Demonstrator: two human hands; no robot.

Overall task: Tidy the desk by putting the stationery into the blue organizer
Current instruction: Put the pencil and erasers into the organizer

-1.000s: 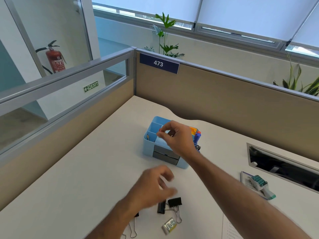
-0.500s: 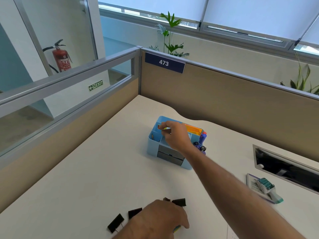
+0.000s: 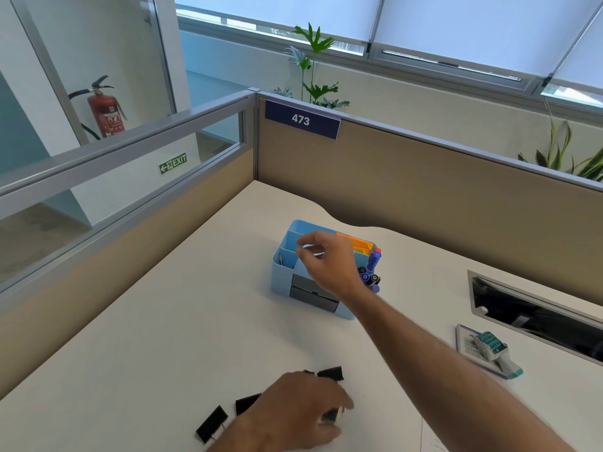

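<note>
Reaching over the blue organizer [image 3: 287,282] at the middle of the counter [image 3: 163,337], the right hand [image 3: 329,262] curls its fingers, thumb meeting fingertip; whether they pinch anything I cannot tell. The left hand [image 3: 293,412] pinches a small item among black binder clips [image 3: 212,422].

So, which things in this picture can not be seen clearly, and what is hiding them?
- Head view: what the left hand grips; its curled fingers cover all but a small dark piece.
- Head view: whether the right hand holds anything; its fingertips are too small to tell.
- Head view: middle compartments of the blue organizer, behind the right hand.
- Head view: one black binder clip, partly under the left hand.
</note>
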